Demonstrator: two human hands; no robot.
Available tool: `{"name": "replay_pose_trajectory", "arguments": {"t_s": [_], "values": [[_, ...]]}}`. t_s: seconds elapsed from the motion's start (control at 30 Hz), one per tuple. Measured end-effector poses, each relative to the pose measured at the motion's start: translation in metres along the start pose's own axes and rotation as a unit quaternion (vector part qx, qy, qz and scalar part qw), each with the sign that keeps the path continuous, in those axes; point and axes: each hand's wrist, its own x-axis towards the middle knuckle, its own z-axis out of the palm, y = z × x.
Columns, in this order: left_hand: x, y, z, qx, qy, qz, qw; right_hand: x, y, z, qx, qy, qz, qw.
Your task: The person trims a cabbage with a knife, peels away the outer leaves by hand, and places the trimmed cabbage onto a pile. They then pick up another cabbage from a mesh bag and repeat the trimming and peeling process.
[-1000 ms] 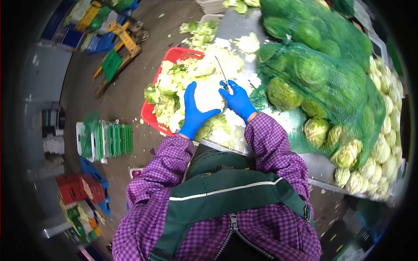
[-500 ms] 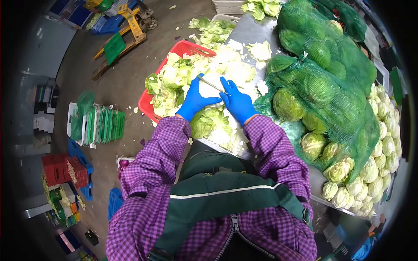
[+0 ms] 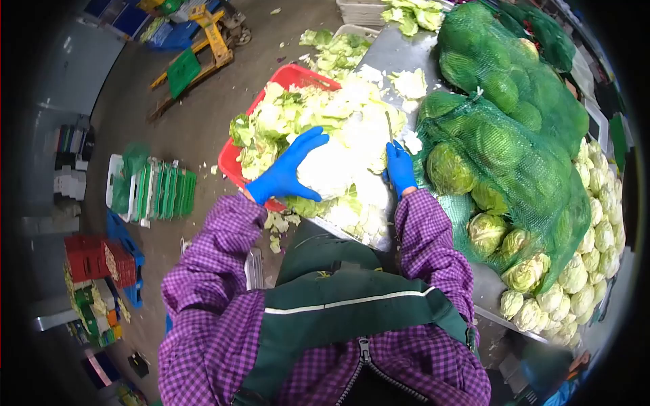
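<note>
A pale, overexposed cabbage [image 3: 326,169] sits over loose leaves at the table's near edge. My left hand [image 3: 290,166], in a blue glove, is against its left side with thumb and fingers spread. To the right of the cabbage, my right hand [image 3: 399,166], also blue-gloved, is closed around the handle end of a thin knife [image 3: 389,125], whose blade points away from me. The red crate [image 3: 230,161] full of trimmed leaves [image 3: 271,125] stands beyond and left of my left hand.
Green net bags of cabbages [image 3: 501,145] lie on the metal table [image 3: 399,51] at right, beside a pile of pale cabbages [image 3: 575,271]. Stacked green and white crates [image 3: 162,191] and a yellow pallet jack [image 3: 213,40] stand on the floor at left.
My hands have moved apart. My right hand has gone right with the knife, which has swung from lying across the cabbage to pointing away. My left hand has shifted left and opened wider.
</note>
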Motion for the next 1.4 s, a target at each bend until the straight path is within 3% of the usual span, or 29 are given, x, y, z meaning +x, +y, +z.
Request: {"name": "replay_pose_trajectory", "arguments": {"t_s": [0.07, 0.1, 0.17, 0.2, 0.23, 0.27, 0.33, 0.37, 0.43, 0.5, 0.57, 0.6, 0.63, 0.73, 0.83, 0.93, 0.97, 1.03, 1.07, 1.17, 1.2, 1.33, 1.4], "values": [[-0.013, -0.012, 0.01, 0.0, 0.038, -0.06, 0.997, -0.008, 0.004, 0.006, -0.267, 0.064, -0.164, 0.947], [-0.016, -0.022, 0.015, 0.005, 0.07, -0.109, 0.992, -0.018, -0.002, 0.011, -0.27, 0.06, -0.167, 0.946], [-0.034, -0.034, 0.042, -0.024, 0.099, -0.15, 0.983, -0.036, -0.015, 0.023, -0.262, 0.061, -0.313, 0.911], [-0.041, -0.034, 0.057, -0.115, 0.171, -0.164, 0.965, -0.032, -0.01, 0.026, -0.286, 0.043, -0.379, 0.879], [-0.047, -0.028, 0.071, -0.206, 0.241, -0.18, 0.931, -0.044, -0.019, 0.03, -0.287, 0.038, -0.375, 0.881], [-0.05, -0.024, 0.085, -0.237, 0.283, -0.178, 0.912, -0.056, -0.028, 0.033, -0.311, -0.031, -0.378, 0.871], [-0.046, -0.023, 0.099, -0.243, 0.304, -0.183, 0.903, -0.072, -0.04, 0.039, -0.389, -0.141, -0.382, 0.826], [-0.045, -0.023, 0.103, -0.248, 0.325, -0.182, 0.894, -0.074, -0.041, 0.042, -0.392, -0.145, -0.381, 0.824], [-0.042, -0.025, 0.099, -0.262, 0.322, -0.189, 0.89, -0.078, -0.043, 0.048, -0.466, -0.199, -0.407, 0.76], [-0.042, -0.026, 0.091, -0.314, 0.275, -0.214, 0.883, -0.072, -0.04, 0.055, -0.485, -0.207, -0.389, 0.755], [-0.045, -0.035, 0.09, -0.253, 0.287, -0.214, 0.899, -0.056, -0.032, 0.062, -0.442, -0.146, -0.436, 0.771], [-0.046, -0.033, 0.088, -0.217, 0.272, -0.206, 0.915, -0.048, -0.032, 0.067, -0.34, -0.12, -0.432, 0.827], [-0.047, -0.031, 0.087, -0.18, 0.256, -0.199, 0.929, -0.04, -0.035, 0.068, -0.383, -0.101, -0.402, 0.826], [-0.05, -0.032, 0.084, -0.175, 0.252, -0.199, 0.931, -0.04, -0.043, 0.069, -0.362, -0.117, -0.429, 0.82], [-0.053, -0.034, 0.084, -0.199, 0.249, -0.217, 0.923, -0.067, -0.053, 0.058, -0.402, -0.174, -0.416, 0.797], [-0.052, -0.045, 0.081, -0.232, 0.25, -0.232, 0.911, -0.075, -0.055, 0.059, -0.508, -0.215, -0.369, 0.748], [-0.052, -0.048, 0.084, -0.252, 0.25, -0.233, 0.905, -0.071, -0.048, 0.059, -0.509, -0.214, -0.366, 0.749], [-0.05, -0.04, 0.08, -0.247, 0.255, -0.207, 0.912, -0.061, -0.05, 0.067, -0.391, -0.168, -0.45, 0.785], [-0.051, -0.035, 0.079, -0.214, 0.242, -0.203, 0.924, -0.059, -0.053, 0.064, -0.413, -0.185, -0.365, 0.813], [-0.052, -0.035, 0.075, -0.204, 0.233, -0.199, 0.93, -0.057, -0.049, 0.062, -0.375, -0.203, -0.416, 0.803], [-0.055, -0.035, 0.077, -0.231, 0.236, -0.202, 0.922, -0.061, -0.048, 0.062, -0.395, -0.195, -0.455, 0.774], [-0.055, -0.039, 0.078, -0.228, 0.23, -0.212, 0.922, -0.068, -0.051, 0.062, -0.494, -0.221, -0.373, 0.753], [-0.051, -0.039, 0.076, -0.261, 0.245, -0.213, 0.909, -0.059, -0.045, 0.066, -0.471, -0.204, -0.393, 0.763]]}}
